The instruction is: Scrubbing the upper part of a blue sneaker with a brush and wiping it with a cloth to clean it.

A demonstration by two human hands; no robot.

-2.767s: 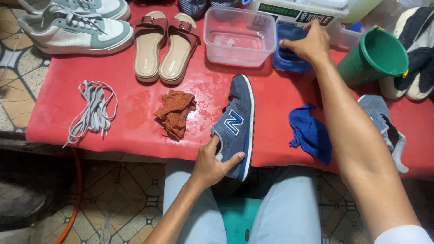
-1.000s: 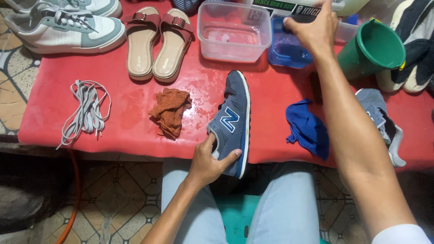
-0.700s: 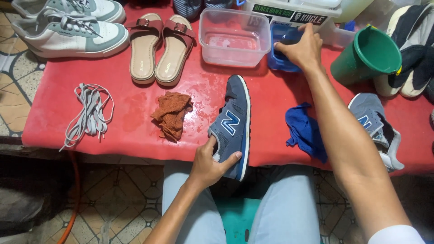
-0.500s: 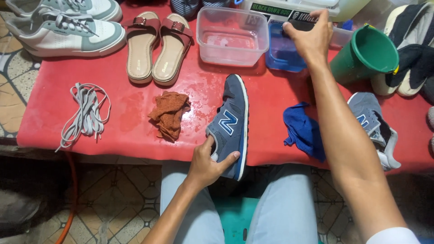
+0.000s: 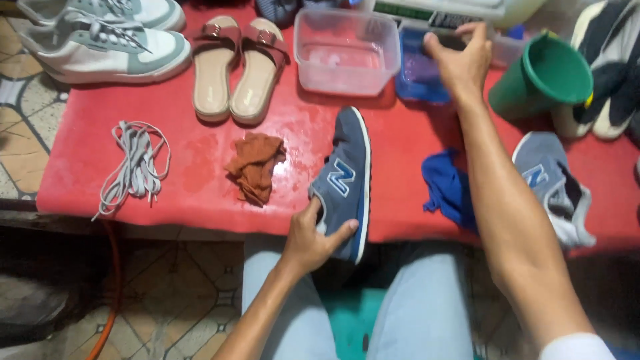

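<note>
Flanking blue sneaker (image 5: 347,180), brown rag (image 5: 257,167), blue cloth (image 5: 450,190)

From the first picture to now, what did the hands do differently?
The right hand lifted off the blue tub and now holds a dark object over it; what that object is cannot be told. The left hand kept its grip on the heel of the grey-blue sneaker, which stayed on its side at the red table edge. The brown rag, grey laces and sandals stayed put.
</note>
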